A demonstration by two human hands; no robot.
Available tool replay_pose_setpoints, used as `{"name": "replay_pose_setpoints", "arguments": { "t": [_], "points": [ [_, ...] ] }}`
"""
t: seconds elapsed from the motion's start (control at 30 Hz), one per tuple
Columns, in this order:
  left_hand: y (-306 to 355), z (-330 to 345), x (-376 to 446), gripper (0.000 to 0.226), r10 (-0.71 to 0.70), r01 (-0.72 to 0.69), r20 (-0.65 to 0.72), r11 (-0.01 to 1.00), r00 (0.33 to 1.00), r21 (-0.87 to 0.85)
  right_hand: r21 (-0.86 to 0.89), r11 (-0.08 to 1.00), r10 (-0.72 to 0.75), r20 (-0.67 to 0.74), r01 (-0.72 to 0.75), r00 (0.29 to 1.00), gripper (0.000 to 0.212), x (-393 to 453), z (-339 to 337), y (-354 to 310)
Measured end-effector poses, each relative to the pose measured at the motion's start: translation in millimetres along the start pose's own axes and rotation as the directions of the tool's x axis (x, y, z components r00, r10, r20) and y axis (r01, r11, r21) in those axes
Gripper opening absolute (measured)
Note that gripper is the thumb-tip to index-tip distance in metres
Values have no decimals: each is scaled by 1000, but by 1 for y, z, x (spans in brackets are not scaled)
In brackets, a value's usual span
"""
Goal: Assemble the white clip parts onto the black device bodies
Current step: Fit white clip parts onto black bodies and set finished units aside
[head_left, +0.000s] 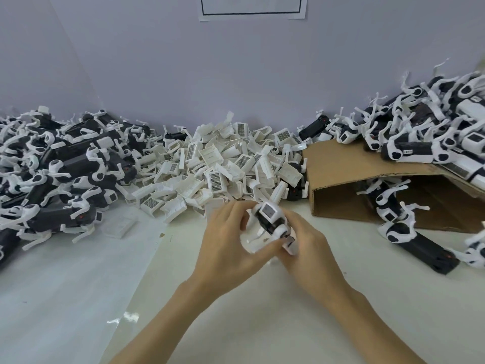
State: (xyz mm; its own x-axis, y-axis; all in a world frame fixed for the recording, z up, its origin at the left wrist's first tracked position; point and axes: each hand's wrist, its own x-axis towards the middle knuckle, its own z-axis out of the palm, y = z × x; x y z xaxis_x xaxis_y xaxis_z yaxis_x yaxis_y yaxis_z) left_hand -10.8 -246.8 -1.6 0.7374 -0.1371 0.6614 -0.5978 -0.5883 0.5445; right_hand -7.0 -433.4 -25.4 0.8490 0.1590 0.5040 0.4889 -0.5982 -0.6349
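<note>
Left hand and right hand curled around one black device body (white clip part pinched beneath by left fingers) above the table.

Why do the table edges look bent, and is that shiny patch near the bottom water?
Head view: the wide-angle lens curves the wall line and cardboard box; the bright patch on the white table looks like lamp glare, though wetness can't be excluded; both hands and the device they hold are slightly blurred.
</note>
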Motion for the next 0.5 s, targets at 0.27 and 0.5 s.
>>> {"name": "replay_pose_setpoints", "arguments": {
  "t": [0.27, 0.5],
  "points": [
    [13, 0, -1, 66, -26, 28, 60, 999, 998, -21, -94, 993, -87, -99, 78, 991, 65, 1, -4, -5],
    [12, -1, -2, 47, -269, 364, 258, 800, 928, -477, -83, 994, -76, -83, 69, 994, 70, -1, 1, 3]
  ]
}}
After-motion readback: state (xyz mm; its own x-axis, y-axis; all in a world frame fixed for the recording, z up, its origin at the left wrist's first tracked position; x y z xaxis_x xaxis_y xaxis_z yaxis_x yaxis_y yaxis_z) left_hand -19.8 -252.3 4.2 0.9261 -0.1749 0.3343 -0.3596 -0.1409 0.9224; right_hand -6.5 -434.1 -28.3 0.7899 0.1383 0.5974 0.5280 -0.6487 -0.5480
